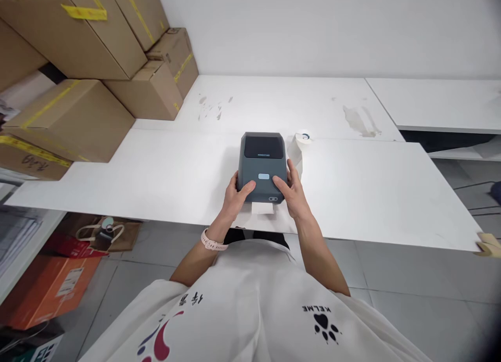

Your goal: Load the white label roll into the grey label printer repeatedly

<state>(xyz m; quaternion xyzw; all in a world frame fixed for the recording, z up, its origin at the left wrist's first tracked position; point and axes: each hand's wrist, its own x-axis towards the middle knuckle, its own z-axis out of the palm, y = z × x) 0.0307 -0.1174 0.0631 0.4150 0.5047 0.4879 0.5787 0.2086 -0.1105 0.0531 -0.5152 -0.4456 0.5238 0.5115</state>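
A dark grey label printer (256,166) stands on the white table near its front edge, with a dark window on top and a pale button below it. A white paper label (262,208) sticks out of its front. My left hand (236,197) grips the printer's left side, thumb on the top cover. On the opposite side my right hand (293,190) holds it the same way. The fingers wrapped round the sides are partly hidden. Just behind the right hand lies a white paper roll (303,137), its loose strip running down beside the printer.
Cardboard boxes (74,116) with yellow tape are stacked on the table's left end. The white table (371,189) has peeled, stained patches at the back. A brown piece (488,244) sits at its right front corner. An orange box (50,289) is below at left.
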